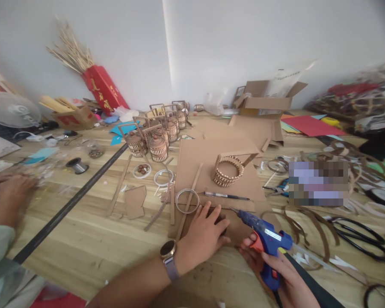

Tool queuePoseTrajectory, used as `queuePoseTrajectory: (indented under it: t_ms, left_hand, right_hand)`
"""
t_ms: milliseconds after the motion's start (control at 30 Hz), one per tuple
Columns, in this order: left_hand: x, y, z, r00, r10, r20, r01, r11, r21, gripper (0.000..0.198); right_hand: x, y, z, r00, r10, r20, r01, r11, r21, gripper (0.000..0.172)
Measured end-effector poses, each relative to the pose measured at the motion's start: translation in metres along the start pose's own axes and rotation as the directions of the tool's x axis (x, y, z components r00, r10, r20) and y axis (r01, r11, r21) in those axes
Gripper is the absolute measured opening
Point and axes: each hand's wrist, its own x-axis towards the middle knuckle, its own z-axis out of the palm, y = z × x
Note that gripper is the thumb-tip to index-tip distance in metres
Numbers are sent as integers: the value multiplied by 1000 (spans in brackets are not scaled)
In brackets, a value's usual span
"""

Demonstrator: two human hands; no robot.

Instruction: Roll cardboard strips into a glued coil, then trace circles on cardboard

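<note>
My right hand (276, 265) grips a blue hot glue gun (266, 235) with an orange trigger, its nozzle pointing left. My left hand (205, 231), with a watch on the wrist, curves over a small dark brown piece (222, 219) lying on cardboard (240, 226); the hand hides most of this piece, so its kind is unclear. The nozzle is close to the left fingers. Just beyond lie a pen (227, 196) and a white ring (188, 201). Farther back on the cardboard stands a small round woven basket (228, 172) with a square handle.
Several small lidded baskets (158, 147) stand at the back. A dish of brown beads (142, 170) and a wire spool (77, 166) lie left. Scissors (362, 237), pliers (280, 188) and brown strips crowd the right. Another person's hands (14, 192) are at far left, past a black strip (73, 203).
</note>
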Motion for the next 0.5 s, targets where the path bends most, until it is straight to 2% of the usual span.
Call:
queuePoseTrajectory:
  t_ms: [133, 200, 267, 367, 433, 500]
  left_hand:
    - [-4, 4, -7, 997, 28, -78, -29, 999, -23, 50]
    - [-8, 4, -18, 983, 60, -175, -70, 997, -46, 45]
    - [-13, -6, -33, 960, 35, -277, -62, 994, -90, 34]
    - [-23, -47, -56, 914, -197, -355, 147, 975, -165, 22]
    - [-30, -92, -70, 860, -337, -384, 286, 940, -185, 23]
    - [-36, -142, -82, 779, -484, -399, 436, 875, -210, 22]
  right_hand:
    - [-3, -5, 7, 997, 25, -80, -24, 1000, 11, 41]
    - [-3, -6, 7, 997, 26, -66, -25, 1000, 11, 42]
    - [-1, -5, 3, 999, 22, -47, -22, 1000, 15, 40]
    - [2, -3, -4, 1000, 11, -29, -10, 1000, 21, 40]
    - [2, -2, -6, 1000, 14, -15, -14, 1000, 9, 40]
    - [0, -2, -4, 1000, 12, -4, -12, 1000, -15, 41]
